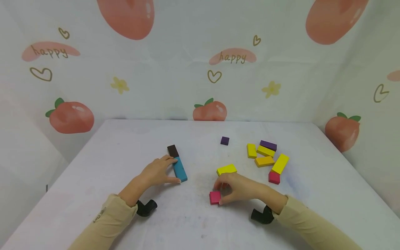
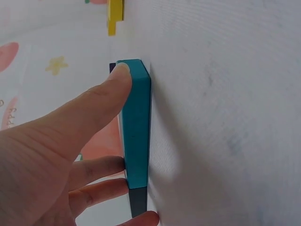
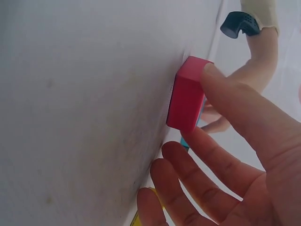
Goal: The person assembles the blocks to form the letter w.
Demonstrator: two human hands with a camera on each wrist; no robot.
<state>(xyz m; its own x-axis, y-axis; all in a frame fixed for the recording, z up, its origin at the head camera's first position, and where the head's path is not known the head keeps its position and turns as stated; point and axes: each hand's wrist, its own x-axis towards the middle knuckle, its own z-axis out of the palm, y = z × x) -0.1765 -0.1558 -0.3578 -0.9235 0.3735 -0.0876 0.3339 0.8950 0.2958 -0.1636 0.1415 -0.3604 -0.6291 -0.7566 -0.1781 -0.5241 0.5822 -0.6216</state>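
Observation:
On the left, a blue block [image 1: 180,170] lies end to end against a dark brown block [image 1: 173,151]. My left hand [image 1: 158,171] holds the blue block, thumb at its near end and fingers along its left side by the brown one. In the left wrist view the thumb covers a corner of the blue block [image 2: 136,127]. My right hand [image 1: 239,188] pinches a small red block [image 1: 215,198] between thumb and index finger. The right wrist view shows this red block [image 3: 188,96] at the fingertips, the other fingers spread loosely.
Beyond the right hand is a yellow block [image 1: 227,169], partly hidden. A small purple block [image 1: 224,141] lies farther back. At right are several yellow blocks [image 1: 280,164], a long purple block [image 1: 268,145] and another red block [image 1: 274,177]. A printed cloth [image 1: 175,69] hangs behind the table.

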